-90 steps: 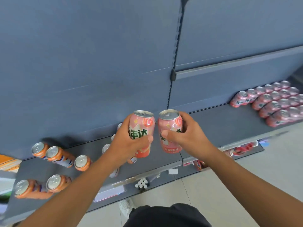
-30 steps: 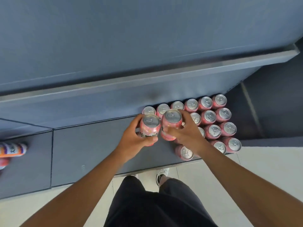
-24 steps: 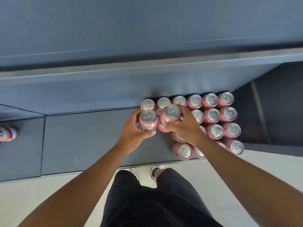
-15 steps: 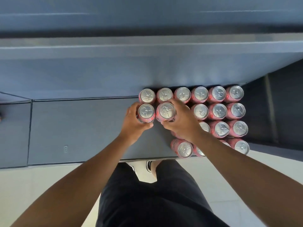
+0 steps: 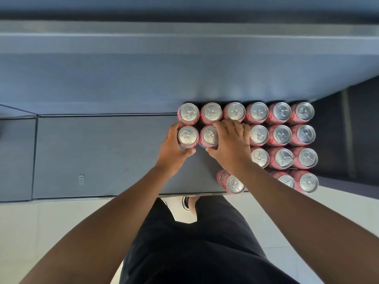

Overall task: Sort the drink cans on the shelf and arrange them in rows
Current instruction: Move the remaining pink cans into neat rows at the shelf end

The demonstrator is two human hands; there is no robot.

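Note:
Several pink drink cans with silver tops stand upright in rows on a grey shelf (image 5: 106,156), seen from above. My left hand (image 5: 171,152) grips the leftmost can of the second row (image 5: 188,136). My right hand (image 5: 230,146) grips the can beside it (image 5: 209,136). Both cans stand on the shelf directly in front of the back row (image 5: 246,112). My right hand and forearm hide part of the second and third rows. One more pink can (image 5: 232,182) stands alone at the shelf's front edge.
The block of pink cans fills the shelf's right end up to a dark gap (image 5: 344,136). A higher shelf's edge (image 5: 184,39) overhangs at the back. The left stretch of shelf is bare grey metal. Light floor tiles (image 5: 51,226) and my dark trousers lie below.
I carried two pink cans rightwards from the orange-can section to the pink block, then lowered them until they stand in the second row at its left end.

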